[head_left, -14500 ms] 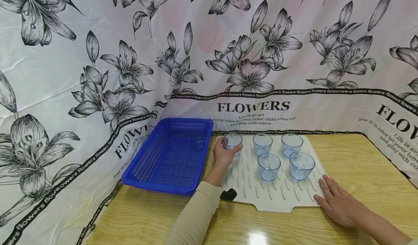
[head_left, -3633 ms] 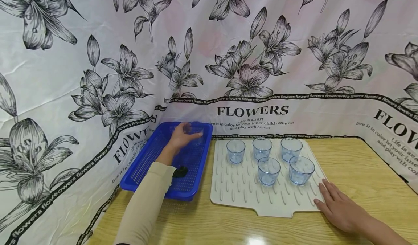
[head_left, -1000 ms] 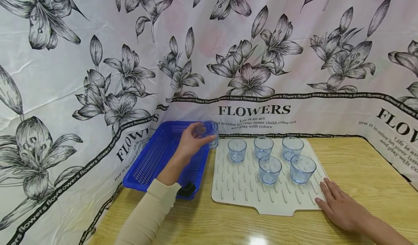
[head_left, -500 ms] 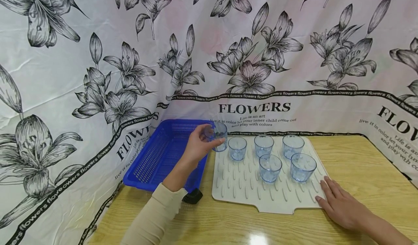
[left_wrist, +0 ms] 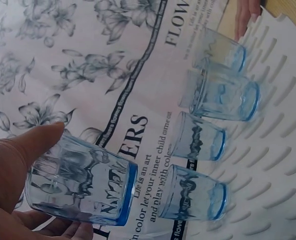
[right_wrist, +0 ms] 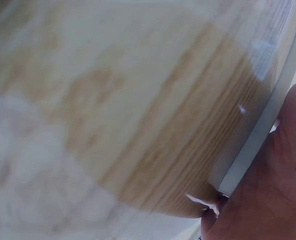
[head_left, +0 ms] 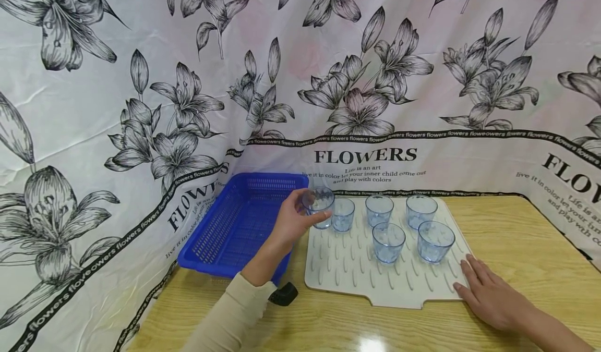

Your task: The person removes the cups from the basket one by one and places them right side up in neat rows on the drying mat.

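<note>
My left hand (head_left: 287, 221) grips a clear bluish drinking glass (head_left: 323, 199), thumb on the near side and fingers behind it. This glass is upright over the back left corner of a white ribbed draining board (head_left: 338, 271), overlapping a standing glass (head_left: 345, 216) in the head view. In the left wrist view, a gap shows between the held glass (left_wrist: 83, 182) and the row of glasses (left_wrist: 195, 192). At the board's right edge rests my right hand (head_left: 493, 295), its fingers extended along the rim; the right wrist view shows its fingertips at that edge (right_wrist: 252, 145).
Several matching glasses (head_left: 388, 245) stand upright on the board's back and middle. Left of it a blue perforated basket (head_left: 199, 266) sits on the wooden table (head_left: 328, 331). A flower-printed cloth (head_left: 263, 154) hangs close behind.
My left hand has lifted the glass out of the blue basket and carried it right, over the board's back left corner, lowering it lately. The right hand stays at the board's edge.
</note>
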Demonstrator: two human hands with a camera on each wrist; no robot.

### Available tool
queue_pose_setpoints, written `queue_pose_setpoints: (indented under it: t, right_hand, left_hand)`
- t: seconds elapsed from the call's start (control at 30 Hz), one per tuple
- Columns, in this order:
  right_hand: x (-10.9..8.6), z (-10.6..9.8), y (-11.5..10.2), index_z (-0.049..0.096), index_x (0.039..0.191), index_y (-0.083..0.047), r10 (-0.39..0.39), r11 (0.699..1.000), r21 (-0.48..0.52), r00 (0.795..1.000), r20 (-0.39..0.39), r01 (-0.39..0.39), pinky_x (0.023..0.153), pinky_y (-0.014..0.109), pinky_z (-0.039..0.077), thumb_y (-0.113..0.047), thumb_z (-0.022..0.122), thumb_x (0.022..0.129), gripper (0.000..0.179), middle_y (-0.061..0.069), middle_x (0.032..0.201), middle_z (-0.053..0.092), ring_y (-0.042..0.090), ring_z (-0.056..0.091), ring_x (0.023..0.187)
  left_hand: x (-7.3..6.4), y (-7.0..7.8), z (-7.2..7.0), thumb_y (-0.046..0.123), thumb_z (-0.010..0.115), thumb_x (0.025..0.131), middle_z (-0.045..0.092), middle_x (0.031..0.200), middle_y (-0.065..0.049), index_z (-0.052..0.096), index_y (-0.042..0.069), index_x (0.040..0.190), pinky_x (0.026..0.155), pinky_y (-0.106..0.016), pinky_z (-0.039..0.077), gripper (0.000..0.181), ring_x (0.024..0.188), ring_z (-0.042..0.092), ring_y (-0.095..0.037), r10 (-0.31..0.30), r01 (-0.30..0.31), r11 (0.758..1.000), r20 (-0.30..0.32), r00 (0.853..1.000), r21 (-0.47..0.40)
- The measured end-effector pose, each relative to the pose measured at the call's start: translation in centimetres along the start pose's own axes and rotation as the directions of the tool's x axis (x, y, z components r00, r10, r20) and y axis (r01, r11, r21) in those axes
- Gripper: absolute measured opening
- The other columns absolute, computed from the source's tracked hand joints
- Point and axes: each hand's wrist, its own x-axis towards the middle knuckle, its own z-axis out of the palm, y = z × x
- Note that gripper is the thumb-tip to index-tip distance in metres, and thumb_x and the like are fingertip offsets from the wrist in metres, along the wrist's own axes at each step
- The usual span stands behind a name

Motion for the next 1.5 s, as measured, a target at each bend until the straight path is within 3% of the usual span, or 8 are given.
queue_pose_setpoints:
  t: [0.2, 0.43, 0.7, 1.0, 1.17, 1.27, 1.4, 1.5]
  right_hand:
    - [0.1, -0.2, -0.1, 0.027, 0.149, 0.022, -0.004, 1.0, -0.003, 1.0, 0.004, 0.004, 0.118, 0.07, 0.005, -0.042, 0.041, 0.11, 0.076, 0.044, 0.157, 0.016, 0.063, 0.014, 0.144]
    - [0.5, -0.8, -0.3, 0.029, 0.148, 0.022, -0.016, 0.999, -0.039, 1.0, -0.006, 0.016, 0.113, 0.073, 0.017, -0.04, 0.041, 0.111, 0.073, 0.044, 0.156, 0.018, 0.063, 0.016, 0.143]
    - [0.6, -1.1, -0.3, 0.027, 0.148, 0.023, -0.012, 1.0, -0.026, 1.0, 0.002, 0.012, 0.117, 0.071, 0.009, -0.039, 0.04, 0.111, 0.073, 0.045, 0.157, 0.016, 0.063, 0.014, 0.144]
    - [0.7, -1.0, 0.0, 0.028, 0.149, 0.022, -0.014, 1.0, -0.026, 1.0, 0.003, 0.015, 0.114, 0.073, 0.014, -0.039, 0.041, 0.111, 0.073, 0.044, 0.156, 0.017, 0.063, 0.014, 0.144]
    - [0.6, -0.9, 0.2, 0.026, 0.149, 0.022, -0.014, 1.0, -0.017, 1.0, 0.005, 0.014, 0.121, 0.06, -0.008, -0.04, 0.039, 0.111, 0.074, 0.044, 0.157, 0.016, 0.063, 0.013, 0.144]
    - [0.6, -0.9, 0.1, 0.027, 0.149, 0.022, -0.014, 1.0, -0.018, 1.0, 0.005, 0.014, 0.121, 0.061, -0.007, -0.04, 0.039, 0.111, 0.073, 0.044, 0.157, 0.016, 0.063, 0.013, 0.144]
    - [0.6, -1.0, 0.1, 0.028, 0.148, 0.022, -0.017, 1.0, -0.026, 1.0, 0.0, 0.017, 0.113, 0.074, 0.015, -0.039, 0.041, 0.111, 0.073, 0.044, 0.156, 0.018, 0.063, 0.015, 0.143]
    - [0.6, -1.0, 0.0, 0.028, 0.149, 0.022, -0.014, 1.0, -0.023, 1.0, 0.003, 0.014, 0.116, 0.072, 0.011, -0.04, 0.041, 0.111, 0.074, 0.044, 0.156, 0.018, 0.063, 0.015, 0.143]
  left_hand:
    - [-0.3, -0.2, 0.7, 0.022, 0.087, 0.085, 0.055, 0.135, -0.01, 0.047, 0.01, 0.146, 0.12, -0.044, 0.033, 0.075, 0.146, 0.041, -0.029, 0.001, -0.001, 1.0, 0.011, 1.0, -0.008]
    - [-0.1, -0.5, 1.5, 0.02, 0.085, 0.086, 0.055, 0.134, -0.011, 0.047, 0.008, 0.146, 0.12, -0.044, 0.034, 0.072, 0.142, 0.046, -0.029, -0.001, 0.001, 1.0, 0.021, 1.0, -0.022]
    - [-0.2, -1.4, 2.7, 0.021, 0.087, 0.084, 0.056, 0.133, -0.012, 0.046, 0.008, 0.147, 0.117, -0.048, 0.038, 0.076, 0.137, 0.05, -0.032, -0.031, 0.031, 0.999, 0.019, 0.999, 0.008]
    - [-0.4, -2.7, 4.0, 0.02, 0.088, 0.083, 0.056, 0.137, -0.014, 0.048, 0.006, 0.144, 0.112, -0.052, 0.044, 0.075, 0.141, 0.046, -0.037, -0.047, 0.046, 0.998, 0.023, 0.999, 0.05]
    - [-0.5, -3.3, 4.5, 0.02, 0.089, 0.082, 0.056, 0.136, -0.011, 0.049, 0.005, 0.143, 0.109, -0.05, 0.047, 0.075, 0.139, 0.048, -0.037, -0.074, 0.072, 0.995, 0.029, 0.997, 0.067]
    - [-0.6, -3.5, 4.7, 0.02, 0.089, 0.082, 0.055, 0.138, -0.012, 0.049, 0.006, 0.143, 0.109, -0.051, 0.047, 0.073, 0.14, 0.047, -0.038, -0.094, 0.091, 0.994, 0.034, 0.995, 0.062]
    - [-0.8, -3.8, 5.0, 0.018, 0.088, 0.082, 0.053, 0.142, -0.013, 0.048, 0.007, 0.144, 0.109, -0.053, 0.046, 0.074, 0.143, 0.042, -0.042, -0.11, 0.107, 0.992, 0.04, 0.993, 0.066]
    - [-0.9, -4.2, 5.2, 0.019, 0.088, 0.082, 0.051, 0.145, -0.013, 0.047, 0.008, 0.145, 0.108, -0.053, 0.046, 0.076, 0.144, 0.04, -0.044, -0.114, 0.11, 0.991, 0.04, 0.993, 0.081]
